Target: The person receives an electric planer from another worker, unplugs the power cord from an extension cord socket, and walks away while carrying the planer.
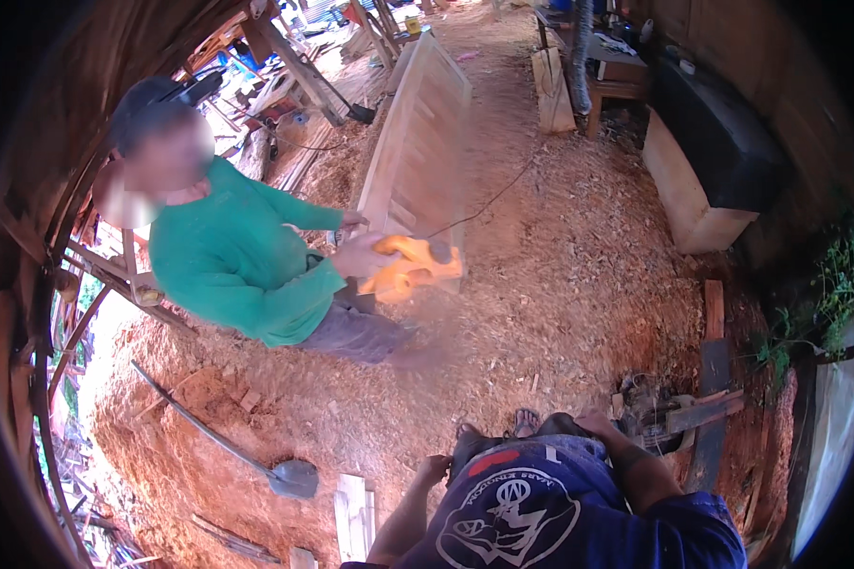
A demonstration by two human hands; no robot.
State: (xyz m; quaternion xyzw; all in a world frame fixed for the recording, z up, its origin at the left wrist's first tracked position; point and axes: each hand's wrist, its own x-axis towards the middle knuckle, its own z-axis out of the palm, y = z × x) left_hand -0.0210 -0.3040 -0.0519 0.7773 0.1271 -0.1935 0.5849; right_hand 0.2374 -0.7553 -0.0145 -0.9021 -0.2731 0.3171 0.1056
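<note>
While the co-worker in the green top (223, 251) had an orange power tool (399, 283) at the near end of the long wooden panel (417, 123), the person wearing the camera had nothing visible in either hand. Their left hand (435, 468) and right hand (594, 425) were down by their dark legwear, one per side. Finger-wise, no clue: too small and shadowed to say spread or pressed together. The co-worker's tool hand (361, 256) looked wrapped around the orange thing, but I couldn't make out each finger, or whether the tool touched the wood.

What bugged me was the co-worker's other hand (353, 220), right by the panel's edge and close to that tool. If the tool was live (couldn't tell) and skidded, those fingers were the likely casualty. Next worry: the thin cord (489, 202) running off across the shavings (588, 237), easy to snag with a foot or yank tight mid-stroke. Loose chips underfoot could've meant a slip too. And the long-handled shovel (294, 479) lying to the wearer's left was a solid trip hazard, imo, if they'd stepped that way without looking.
</note>
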